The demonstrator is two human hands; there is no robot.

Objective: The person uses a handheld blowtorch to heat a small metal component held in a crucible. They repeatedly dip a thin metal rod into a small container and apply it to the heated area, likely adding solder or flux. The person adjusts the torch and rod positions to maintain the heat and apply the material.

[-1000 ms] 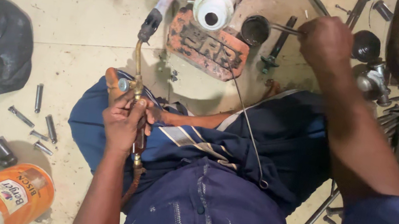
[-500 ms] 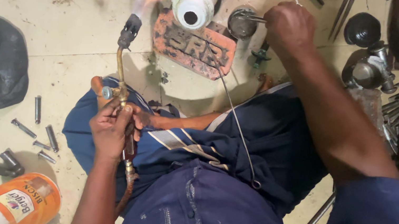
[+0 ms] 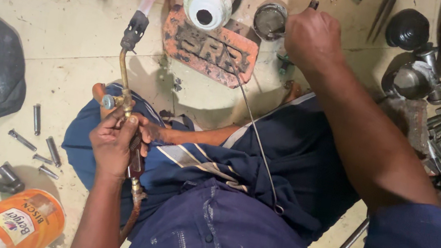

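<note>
Orange tub (image 3: pixel 9 226) cut by bottom edge

You have one view only, from the camera on your head, so no second view shares the scene. It looks almost straight down over your lap to the floor (image 3: pixel 73 12) in front of you. It sits close: your blue clothing fills the lower half of the frame, and your forearms run up from the bottom edge. Your left hand (image 3: pixel 114 142) lies near the centre left, your right hand (image 3: pixel 313 38) near the top edge, farthest from the lens.
</note>
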